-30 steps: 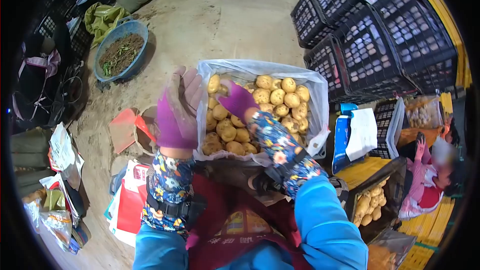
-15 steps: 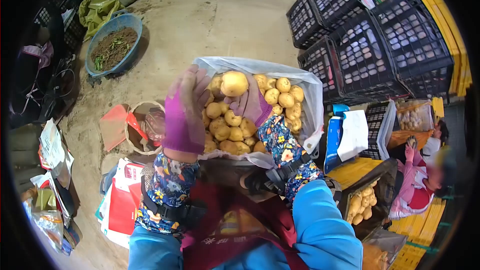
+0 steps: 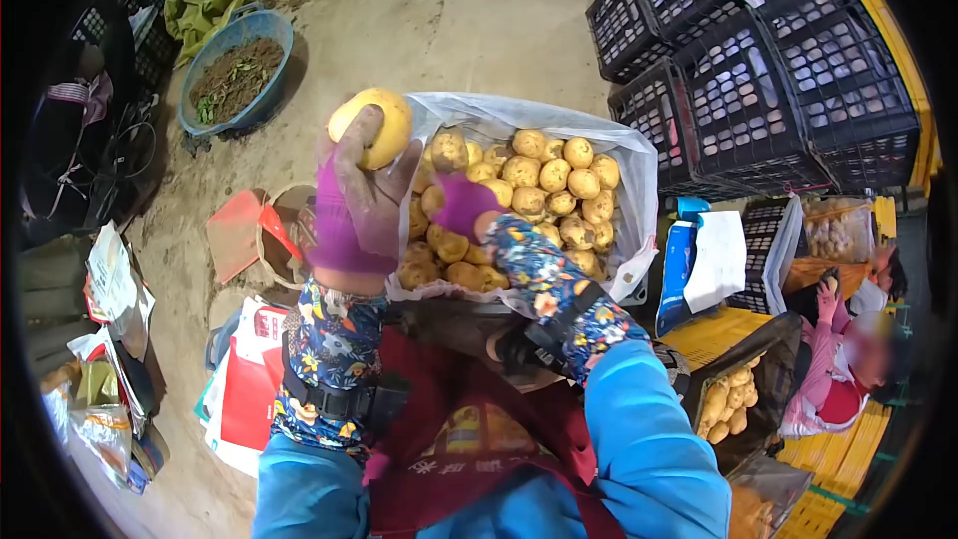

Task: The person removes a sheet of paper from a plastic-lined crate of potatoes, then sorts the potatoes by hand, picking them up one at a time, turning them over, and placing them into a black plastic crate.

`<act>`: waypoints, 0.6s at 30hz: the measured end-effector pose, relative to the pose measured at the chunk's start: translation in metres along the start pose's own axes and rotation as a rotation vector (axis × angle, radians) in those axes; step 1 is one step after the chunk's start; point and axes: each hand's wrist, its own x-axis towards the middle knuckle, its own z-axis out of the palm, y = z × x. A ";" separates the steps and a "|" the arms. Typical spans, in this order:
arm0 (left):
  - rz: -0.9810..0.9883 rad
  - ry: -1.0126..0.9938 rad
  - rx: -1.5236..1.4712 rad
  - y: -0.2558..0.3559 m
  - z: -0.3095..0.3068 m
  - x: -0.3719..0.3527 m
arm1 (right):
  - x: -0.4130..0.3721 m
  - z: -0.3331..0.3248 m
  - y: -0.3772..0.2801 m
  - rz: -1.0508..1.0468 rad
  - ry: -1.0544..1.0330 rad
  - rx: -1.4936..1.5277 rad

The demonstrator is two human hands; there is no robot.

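Observation:
A large yellow potato [image 3: 384, 120] is held in my left hand [image 3: 364, 195], which wears a purple glove with a dirt-stained palm. This hand is raised at the left edge of a crate lined with a white plastic bag [image 3: 631, 155]. Many potatoes [image 3: 554, 177] lie inside the liner, some with brown soil on them. My right hand [image 3: 469, 204], in a matching purple glove, is over the left part of the crate among the potatoes. Its fingers are mostly hidden, so their grip does not show.
Black crates [image 3: 738, 100] are stacked at the right. A blue basin [image 3: 284, 40] of soil and leaves stands at the upper left. Beside my left arm are a red dustpan-like piece [image 3: 233, 240] and red-and-white bags [image 3: 249, 389]. A co-worker [image 3: 833, 359] sits at the far right.
The large potato was by my right hand over the crate and is now in my left hand, further left and higher. My right hand has moved left and down slightly.

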 end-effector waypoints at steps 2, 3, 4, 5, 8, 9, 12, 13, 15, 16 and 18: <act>-0.450 0.053 -0.475 0.002 0.005 0.006 | 0.011 0.020 0.004 0.028 -0.102 -0.132; -0.620 0.097 -0.645 0.008 0.009 0.007 | 0.017 0.025 0.009 0.019 -0.108 -0.125; -0.678 0.112 -0.681 0.032 0.015 0.009 | 0.024 0.030 0.014 0.010 -0.114 -0.118; -0.738 0.126 -0.717 0.046 0.017 0.009 | 0.030 0.029 0.025 -0.033 -0.068 0.014; -0.649 0.056 -0.754 0.041 0.019 0.008 | 0.018 -0.013 0.039 0.362 -0.303 1.287; -0.665 0.050 -0.775 0.038 0.022 0.006 | 0.008 -0.028 0.041 0.193 -0.405 1.586; -0.600 -0.030 -0.746 0.029 0.032 -0.001 | -0.040 -0.075 0.004 0.262 -0.094 2.063; -0.506 -0.076 -0.674 0.028 0.036 -0.007 | -0.046 -0.068 0.009 0.186 0.042 1.965; 0.003 -0.250 -0.108 0.015 0.042 -0.011 | -0.060 -0.063 0.016 0.054 0.253 1.711; -0.203 -0.203 -0.261 0.023 0.049 -0.014 | -0.072 -0.069 0.012 0.010 0.339 1.557; -0.628 -0.102 -0.548 0.052 0.064 -0.021 | -0.098 -0.081 0.014 -0.086 0.340 1.332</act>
